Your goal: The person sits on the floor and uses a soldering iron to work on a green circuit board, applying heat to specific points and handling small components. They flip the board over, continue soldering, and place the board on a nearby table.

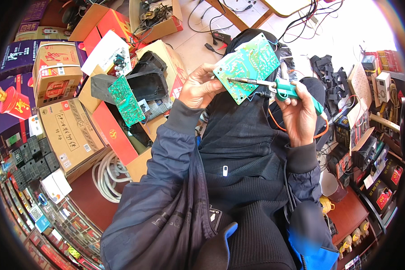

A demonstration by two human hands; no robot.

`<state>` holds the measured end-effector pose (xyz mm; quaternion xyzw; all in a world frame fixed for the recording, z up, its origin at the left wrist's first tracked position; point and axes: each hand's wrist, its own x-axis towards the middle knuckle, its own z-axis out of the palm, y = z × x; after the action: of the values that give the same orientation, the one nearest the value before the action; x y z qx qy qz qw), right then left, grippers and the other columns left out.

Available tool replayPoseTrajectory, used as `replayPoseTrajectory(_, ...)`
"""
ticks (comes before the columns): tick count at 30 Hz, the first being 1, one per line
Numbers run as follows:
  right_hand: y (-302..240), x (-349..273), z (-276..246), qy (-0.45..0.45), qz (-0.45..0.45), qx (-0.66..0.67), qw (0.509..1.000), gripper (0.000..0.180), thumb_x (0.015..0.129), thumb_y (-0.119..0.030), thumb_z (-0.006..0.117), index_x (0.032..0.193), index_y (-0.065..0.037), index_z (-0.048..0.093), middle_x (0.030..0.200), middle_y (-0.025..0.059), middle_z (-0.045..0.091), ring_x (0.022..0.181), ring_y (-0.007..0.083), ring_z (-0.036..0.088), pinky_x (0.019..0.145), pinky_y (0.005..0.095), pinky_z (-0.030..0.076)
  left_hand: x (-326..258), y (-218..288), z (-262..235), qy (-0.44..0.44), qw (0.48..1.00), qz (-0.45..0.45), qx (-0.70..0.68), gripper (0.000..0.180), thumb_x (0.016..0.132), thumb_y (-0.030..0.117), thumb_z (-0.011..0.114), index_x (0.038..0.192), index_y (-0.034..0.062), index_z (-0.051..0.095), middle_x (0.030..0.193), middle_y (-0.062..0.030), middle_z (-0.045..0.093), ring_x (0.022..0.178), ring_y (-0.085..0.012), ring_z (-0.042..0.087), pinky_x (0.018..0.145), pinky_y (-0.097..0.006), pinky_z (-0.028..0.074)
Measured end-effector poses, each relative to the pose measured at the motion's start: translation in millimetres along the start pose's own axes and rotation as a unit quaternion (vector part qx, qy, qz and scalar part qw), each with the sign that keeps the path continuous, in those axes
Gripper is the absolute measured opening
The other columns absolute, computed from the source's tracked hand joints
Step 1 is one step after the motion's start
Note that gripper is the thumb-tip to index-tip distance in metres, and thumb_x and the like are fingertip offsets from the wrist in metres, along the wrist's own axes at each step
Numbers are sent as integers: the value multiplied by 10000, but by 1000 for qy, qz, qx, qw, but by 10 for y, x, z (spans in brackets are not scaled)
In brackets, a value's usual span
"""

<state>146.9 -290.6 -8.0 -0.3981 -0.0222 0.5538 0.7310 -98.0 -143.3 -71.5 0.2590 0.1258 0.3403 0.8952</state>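
Note:
My left hand [201,85] pinches the left corner of a green circuit board [252,60], held tilted above my lap with its soldered side showing. In my right hand [298,112] is a soldering iron [285,90] with a green handle and a metal barrel. Its barrel lies across the lower part of the board, and the tip points at the board's left edge near my left thumb. Whether the tip touches the board I cannot tell. From the handle's rear end runs an orange cord [320,134].
At the left, a second green circuit board [126,101] rests on an open box with dark plastic housings [150,74]. Cartons [69,135] and a coiled white hose [110,177] stand beside it. Black cables [207,27] lie on the floor ahead. Tools and boxes crowd the right, including a white box [383,85].

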Motion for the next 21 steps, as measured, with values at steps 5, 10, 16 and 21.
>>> replayPoseTrajectory(5,-1,-18,33,5,-8,-18,1000,215,1016,-152,563,1133,24,603,741,-8,512,710,103,560,905,419,586,19,-31,-62,-8,1000,-2,-15,409,871,-60,705,1247,91,643,1226,-150,676,1152,-285,658,1000,-453,547)
replayPoseTrajectory(10,-6,-26,81,21,-10,-24,999,216,1015,-156,565,1132,21,603,741,-8,510,706,107,556,896,403,571,1,-23,-38,-14,1000,25,11,470,841,-111,711,1264,75,628,1252,-145,652,1143,-291,659,981,-426,548)
replayPoseTrajectory(16,-15,-20,103,6,-3,-18,1000,216,1015,-160,569,1135,17,600,746,-11,505,703,102,543,888,381,559,-19,9,30,5,999,28,19,478,835,-141,692,1260,66,621,1241,-140,642,1128,-295,665,979,-416,550)
replayPoseTrajectory(21,-16,-14,103,14,-1,-21,1000,222,1017,-166,570,1133,21,599,744,-13,498,708,102,543,890,382,559,-12,11,-27,-6,1000,-2,-29,476,851,-146,659,1271,75,615,1251,-161,640,1131,-310,665,990,-435,549)
